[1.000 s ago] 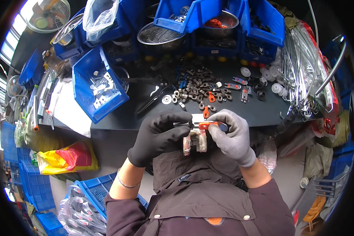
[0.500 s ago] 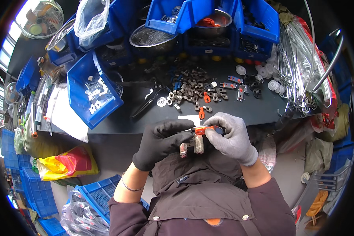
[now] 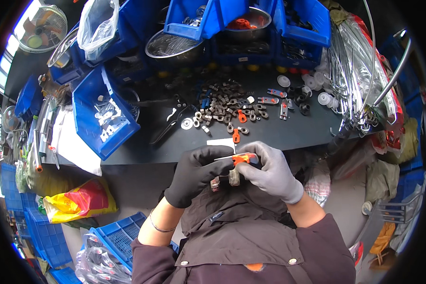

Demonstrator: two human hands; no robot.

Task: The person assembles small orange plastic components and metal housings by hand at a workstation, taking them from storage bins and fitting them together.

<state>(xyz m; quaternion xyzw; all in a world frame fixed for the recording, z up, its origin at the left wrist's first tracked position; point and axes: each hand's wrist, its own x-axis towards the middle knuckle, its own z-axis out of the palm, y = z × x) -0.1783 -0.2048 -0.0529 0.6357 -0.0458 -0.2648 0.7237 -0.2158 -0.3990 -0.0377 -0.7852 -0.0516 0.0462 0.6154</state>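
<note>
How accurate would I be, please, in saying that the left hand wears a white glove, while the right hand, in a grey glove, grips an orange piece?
One thing is wrong: the left hand wears a black glove, not a white one, as the head view shows. The right hand in a grey glove does grip an orange piece.

Black workbench (image 3: 288, 135), bright windows (image 3: 6, 64)

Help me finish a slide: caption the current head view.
Black-gloved left hand and grey-gloved right hand meet at an orange part beside a dark workbench.
</note>
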